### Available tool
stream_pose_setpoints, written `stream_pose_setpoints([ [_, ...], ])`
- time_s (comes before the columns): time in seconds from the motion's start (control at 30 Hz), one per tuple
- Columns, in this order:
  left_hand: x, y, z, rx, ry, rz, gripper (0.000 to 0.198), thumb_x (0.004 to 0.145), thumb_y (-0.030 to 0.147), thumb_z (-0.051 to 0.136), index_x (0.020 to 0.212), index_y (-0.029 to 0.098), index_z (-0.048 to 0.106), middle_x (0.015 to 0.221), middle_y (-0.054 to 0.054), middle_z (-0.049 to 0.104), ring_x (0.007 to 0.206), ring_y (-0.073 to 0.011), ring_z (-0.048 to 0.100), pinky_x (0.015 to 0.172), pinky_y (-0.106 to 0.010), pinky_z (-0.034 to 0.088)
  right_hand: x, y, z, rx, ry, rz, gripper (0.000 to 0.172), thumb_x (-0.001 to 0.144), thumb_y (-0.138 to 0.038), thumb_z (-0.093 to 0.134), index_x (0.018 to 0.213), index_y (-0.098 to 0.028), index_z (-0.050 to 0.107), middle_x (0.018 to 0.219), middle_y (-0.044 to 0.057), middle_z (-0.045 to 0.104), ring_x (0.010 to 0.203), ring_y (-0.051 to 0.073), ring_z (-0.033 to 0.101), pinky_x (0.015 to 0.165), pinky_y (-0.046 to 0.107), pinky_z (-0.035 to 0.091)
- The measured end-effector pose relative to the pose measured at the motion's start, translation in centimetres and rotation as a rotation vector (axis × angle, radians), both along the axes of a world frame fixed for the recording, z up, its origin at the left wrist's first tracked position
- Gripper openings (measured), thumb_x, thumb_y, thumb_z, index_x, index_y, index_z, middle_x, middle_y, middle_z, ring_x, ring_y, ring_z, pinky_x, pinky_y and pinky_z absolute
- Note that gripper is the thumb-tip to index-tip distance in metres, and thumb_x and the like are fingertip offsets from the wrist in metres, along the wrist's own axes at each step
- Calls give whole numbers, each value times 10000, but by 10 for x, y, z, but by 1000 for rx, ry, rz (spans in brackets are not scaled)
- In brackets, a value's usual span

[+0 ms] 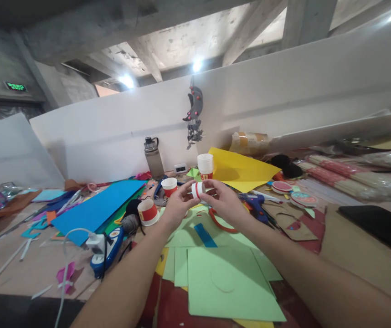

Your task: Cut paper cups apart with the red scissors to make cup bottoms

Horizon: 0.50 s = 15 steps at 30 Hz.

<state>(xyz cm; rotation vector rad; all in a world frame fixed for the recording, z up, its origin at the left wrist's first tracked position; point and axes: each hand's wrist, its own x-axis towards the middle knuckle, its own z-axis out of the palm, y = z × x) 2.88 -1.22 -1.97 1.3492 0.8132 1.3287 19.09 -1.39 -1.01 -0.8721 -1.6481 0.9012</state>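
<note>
Both of my hands are raised over the cluttered table and pinch a small white ring with a red stripe [198, 189], which looks like a cut-off paper cup rim. My left hand [177, 207] grips its left side with thumb and fingertips. My right hand [223, 203] holds its right side, fingers curled. Below and left of my left hand, a red-and-white paper cup [148, 212] lies tilted on the table. Another cup [169, 186] stands upright behind it, and a stack of white cups [205, 166] stands farther back.
Green paper sheets [226, 282] lie in front of me, a blue sheet [96, 209] to the left, a yellow sheet [239, 171] behind. A water bottle [153, 157], a blue glue gun [255, 203], a power strip [105, 248], tape rolls [303, 199] and bundled sticks [342, 180] crowd the table. A white board [284, 91] backs it.
</note>
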Motion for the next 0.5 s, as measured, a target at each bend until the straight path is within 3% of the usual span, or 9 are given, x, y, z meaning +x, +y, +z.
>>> stream_pose_setpoints([
  [0.17, 4, -1, -1, 48, -7, 26, 596, 613, 175, 785, 1171, 218, 580, 1098, -89, 656, 991, -214, 613, 883, -338, 453, 0, -1, -1, 116, -73, -58, 291, 780, -272, 591, 1054, -178, 565, 1090, 97, 591, 840, 172, 599, 731, 317, 513],
  [0.5, 2, -6, 5, 31, -73, -58, 542, 668, 266, 764, 1174, 198, 583, 1066, -107, 661, 995, -231, 611, 870, -358, 463, 2, -1, 2, 125, -39, -31, 318, 771, -300, 628, 1071, -199, 607, 1086, 84, 634, 856, 180, 614, 757, 320, 520],
])
